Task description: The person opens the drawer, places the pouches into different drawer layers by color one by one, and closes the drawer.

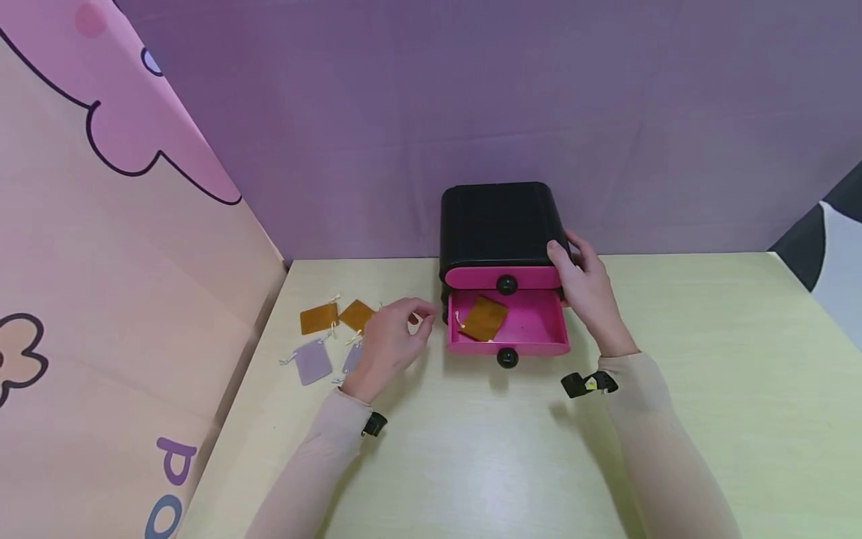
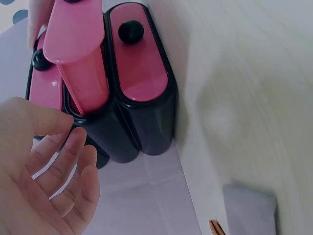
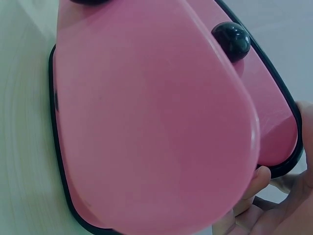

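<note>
Clock directions are taken as seen from the head camera. A drawer cabinet [image 1: 501, 224] of smooth, glossy black material, rounded at its corners, is set toward twelve o'clock on the pale, faintly wood-grained surface [image 1: 498, 464]. Its pink drawer fronts are rounded at the ends and fitted with ball-shaped black knobs. The upper drawer [image 1: 474, 278] and the bottom drawer [image 2: 142, 73] are closed; the middle drawer [image 1: 535, 322] is pulled out toward six o'clock, its shiny pink floor exposed.

In it, toward nine o'clock, a mustard-brown pouch [image 1: 486, 319] is laid flat and slightly tilted: a soft, squarish cloth bag with a pale drawstring at its edge.

The cabinet is gripped at its three o'clock side by the right hand [image 1: 595, 296], the fingers and thumb clamped on the black casing. The left hand [image 1: 397, 337] is held just beside the middle drawer, at nine o'clock; nothing is held, and its fingers are loosely bent, with the thumb and index tips near each other.

Beyond it, toward nine o'clock, two brown cloth bags [image 1: 319, 320] and two lavender-grey bags [image 1: 313, 362] are laid on the surface, one grey bag being partly covered by the left hand.
</note>
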The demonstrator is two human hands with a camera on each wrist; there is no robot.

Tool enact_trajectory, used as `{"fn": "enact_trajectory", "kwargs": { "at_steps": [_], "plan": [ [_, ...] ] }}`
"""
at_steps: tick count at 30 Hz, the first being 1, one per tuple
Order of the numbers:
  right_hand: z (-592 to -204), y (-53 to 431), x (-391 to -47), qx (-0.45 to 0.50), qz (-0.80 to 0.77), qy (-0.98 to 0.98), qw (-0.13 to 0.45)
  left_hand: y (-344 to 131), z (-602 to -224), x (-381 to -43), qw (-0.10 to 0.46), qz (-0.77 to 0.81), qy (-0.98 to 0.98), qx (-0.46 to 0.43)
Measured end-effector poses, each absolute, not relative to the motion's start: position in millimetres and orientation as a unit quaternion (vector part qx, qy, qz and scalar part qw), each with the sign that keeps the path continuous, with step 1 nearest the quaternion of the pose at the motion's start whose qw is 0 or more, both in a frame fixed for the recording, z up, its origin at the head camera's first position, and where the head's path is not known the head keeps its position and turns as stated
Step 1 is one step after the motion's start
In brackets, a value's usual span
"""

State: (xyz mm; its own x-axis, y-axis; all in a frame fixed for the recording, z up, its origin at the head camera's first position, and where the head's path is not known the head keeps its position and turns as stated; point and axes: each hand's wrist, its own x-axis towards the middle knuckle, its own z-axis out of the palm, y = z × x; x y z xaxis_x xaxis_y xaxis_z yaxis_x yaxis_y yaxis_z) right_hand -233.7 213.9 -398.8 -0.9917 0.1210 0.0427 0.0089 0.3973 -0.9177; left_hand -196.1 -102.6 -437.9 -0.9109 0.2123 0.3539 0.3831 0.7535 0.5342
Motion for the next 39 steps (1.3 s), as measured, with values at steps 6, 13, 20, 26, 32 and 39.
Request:
{"fn": "enact_trajectory", "kwargs": {
  "at_steps": [6,13,20,26,32,39],
  "plan": [
    [-398.6,214.3,-234.1,-0.037,0.551,-0.832,0.053,-110.6,-435.9,-201.2,0.143,-0.297,-0.93,-0.162],
    [-399.0,211.1,-233.2,-0.032,0.552,-0.832,0.051,-130.8,-441.7,-210.9,0.129,-0.327,-0.928,-0.12],
    [-399.1,208.9,-234.9,-0.032,0.549,-0.833,0.054,-151.2,-447.7,-222.3,0.114,-0.34,-0.93,-0.079],
    [-401.1,206.5,-236.1,-0.033,0.544,-0.837,0.052,-168.8,-453.2,-227.5,0.094,-0.316,-0.943,-0.046],
    [-400.9,205.2,-236.9,-0.032,0.543,-0.838,0.054,-181.5,-457.6,-230.5,0.078,-0.293,-0.952,-0.027],
    [-401.4,204.9,-236.7,-0.03,0.543,-0.837,0.055,-191.0,-462.3,-233.9,0.071,-0.292,-0.954,-0.005]
  ]
}}
